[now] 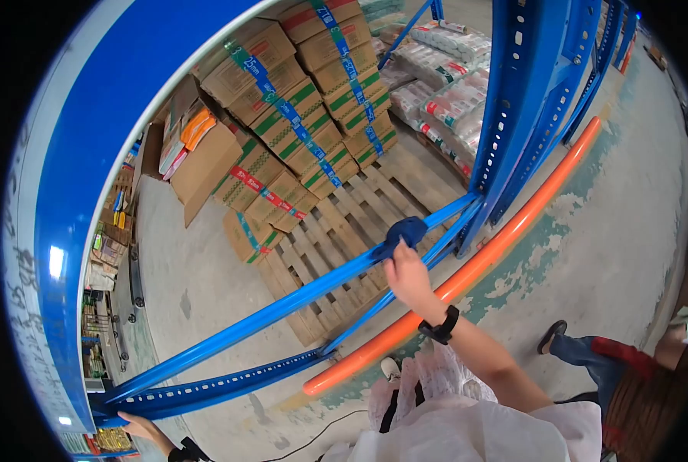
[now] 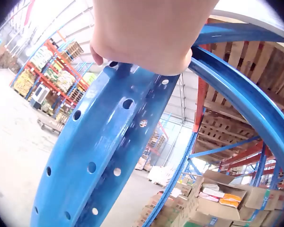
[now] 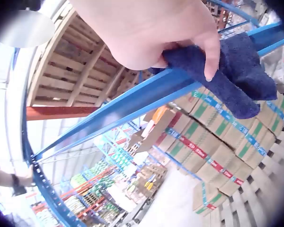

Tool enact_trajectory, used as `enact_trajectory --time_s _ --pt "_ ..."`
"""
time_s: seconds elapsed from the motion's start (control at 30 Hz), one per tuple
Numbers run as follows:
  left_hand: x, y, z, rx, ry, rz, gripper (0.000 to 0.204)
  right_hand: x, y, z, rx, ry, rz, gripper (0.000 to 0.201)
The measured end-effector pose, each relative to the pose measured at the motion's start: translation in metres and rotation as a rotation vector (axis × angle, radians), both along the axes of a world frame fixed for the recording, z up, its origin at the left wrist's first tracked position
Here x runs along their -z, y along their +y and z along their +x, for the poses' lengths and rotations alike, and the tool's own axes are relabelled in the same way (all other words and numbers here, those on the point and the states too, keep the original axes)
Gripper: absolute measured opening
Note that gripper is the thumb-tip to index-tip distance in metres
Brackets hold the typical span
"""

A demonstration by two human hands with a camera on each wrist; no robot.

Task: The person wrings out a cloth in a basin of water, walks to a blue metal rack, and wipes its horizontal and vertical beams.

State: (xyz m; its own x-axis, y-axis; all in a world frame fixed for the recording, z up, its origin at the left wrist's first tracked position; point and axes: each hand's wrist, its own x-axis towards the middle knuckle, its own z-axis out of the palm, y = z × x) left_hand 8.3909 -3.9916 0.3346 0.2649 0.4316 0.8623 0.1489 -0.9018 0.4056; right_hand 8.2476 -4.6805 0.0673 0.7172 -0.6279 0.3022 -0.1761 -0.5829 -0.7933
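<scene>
My right hand (image 1: 410, 279) holds a dark blue cloth (image 1: 407, 231) folded over a slanting blue metal brace (image 1: 282, 305) of a storage rack. In the right wrist view, the thumb and fingers grip the cloth (image 3: 236, 78), and its loose end hangs down past the brace (image 3: 118, 106). My left hand (image 1: 142, 428) grips the perforated blue upright (image 1: 221, 380) near the brace's lower left end. From the left wrist, the hand (image 2: 146, 38) lies across the upright (image 2: 102, 127), with most of its fingers hidden behind.
Behind the brace, taped cardboard boxes (image 1: 294, 131) are stacked on a wooden pallet (image 1: 375, 192), beside wrapped bundles (image 1: 444, 85). An orange guard rail (image 1: 467, 281) runs low along the floor on my side. At the right stands another person, with a shoe (image 1: 550, 336) showing.
</scene>
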Motion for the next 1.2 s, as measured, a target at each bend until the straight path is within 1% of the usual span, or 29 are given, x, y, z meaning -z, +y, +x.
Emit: enact_trajectory --time_s 0.07,0.1,0.17,0.23,0.27,0.3,0.37,0.43,0.47,0.57,0.63,0.7,0.77,0.83,0.87,0.9,0.97,1.0,1.03,1.07,1.1,1.13,1.17,1.2 --pt "0.0 0.002 -0.004 0.054 0.012 0.023 0.075 -0.022 0.02 -0.005 -0.12 0.005 -0.051 0.032" --pt "0.0 0.002 -0.005 0.088 0.023 0.033 0.072 -0.027 0.024 -0.005 -0.153 0.015 -0.129 0.032" --pt "-0.003 -0.004 -0.007 0.065 0.048 0.044 0.072 -0.036 0.032 -0.005 -0.228 0.028 -0.29 0.033" --pt "-0.005 -0.01 -0.011 0.018 0.09 0.08 0.071 -0.057 0.029 -0.009 -0.201 0.023 -0.424 0.034" --pt "-0.003 -0.001 -0.009 -0.009 0.085 0.117 0.07 -0.062 0.029 -0.011 -0.193 0.017 -0.487 0.034" --pt "-0.003 0.004 -0.008 -0.041 0.082 0.154 0.07 -0.061 0.035 -0.015 -0.193 -0.039 -0.435 0.034" --pt "0.001 0.005 -0.008 -0.091 -0.015 0.315 0.069 -0.055 0.05 -0.022 -0.203 -0.153 -0.331 0.034" --pt "-0.007 -0.013 -0.018 0.011 0.155 0.124 0.067 -0.041 0.07 -0.033 -0.304 -0.277 -0.137 0.034" --pt "-0.007 -0.017 -0.018 0.038 0.125 0.128 0.066 -0.035 0.081 -0.04 -0.326 -0.325 -0.131 0.034" --pt "0.005 -0.017 -0.01 0.1 -0.024 0.144 0.065 -0.044 0.125 -0.048 -0.389 -0.405 -0.026 0.031" --pt "0.018 0.0 0.004 0.037 -0.145 0.146 0.065 -0.045 0.156 -0.043 -0.465 -0.42 0.024 0.03" --pt "0.019 0.004 0.004 0.243 -0.115 -0.079 0.072 -0.048 0.189 -0.036 -0.524 -0.445 0.049 0.029" --pt "0.015 -0.015 -0.001 0.328 -0.19 -0.099 0.063 -0.055 0.227 -0.023 -0.553 -0.485 0.06 0.029" --pt "0.008 -0.03 -0.005 0.433 -0.256 -0.184 0.058 -0.064 0.265 -0.009 -0.556 -0.457 0.027 0.028" --pt "0.009 -0.029 -0.005 0.444 -0.252 -0.208 0.059 -0.071 0.282 -0.002 -0.564 -0.44 0.005 0.028" --pt "0.01 -0.026 -0.004 0.454 -0.253 -0.231 0.059 -0.08 0.3 0.008 -0.578 -0.491 -0.085 0.033" --pt "0.007 -0.03 -0.006 0.569 -0.31 -0.307 0.061 -0.101 0.335 0.029 -0.604 -0.602 -0.261 0.043" --pt "0.008 -0.028 -0.004 0.626 -0.329 -0.355 0.063 -0.106 0.352 0.037 -0.635 -0.608 -0.244 0.046" --pt "0.01 -0.027 -0.003 0.687 -0.346 -0.402 0.065 -0.115 0.368 0.046 -0.627 -0.644 -0.284 0.046" --pt "0.008 -0.028 -0.003 0.657 -0.373 -0.347 0.068 -0.127 0.384 0.054 -0.616 -0.68 -0.322 0.046" --pt "0.003 -0.032 -0.007 0.714 -0.398 -0.386 0.071 -0.138 0.4 0.061 -0.605 -0.715 -0.361 0.047" --pt "0.003 -0.031 -0.008 0.715 -0.385 -0.397 0.074 -0.145 0.415 0.068 -0.568 -0.729 -0.374 0.046" --pt "0.004 -0.029 -0.008 0.717 -0.372 -0.408 0.077 -0.155 0.429 0.074 -0.577 -0.747 -0.39 0.04" --pt "0.008 -0.026 -0.006 0.671 -0.345 -0.376 0.074 -0.17 0.443 0.077 -0.585 -0.766 -0.405 0.034"
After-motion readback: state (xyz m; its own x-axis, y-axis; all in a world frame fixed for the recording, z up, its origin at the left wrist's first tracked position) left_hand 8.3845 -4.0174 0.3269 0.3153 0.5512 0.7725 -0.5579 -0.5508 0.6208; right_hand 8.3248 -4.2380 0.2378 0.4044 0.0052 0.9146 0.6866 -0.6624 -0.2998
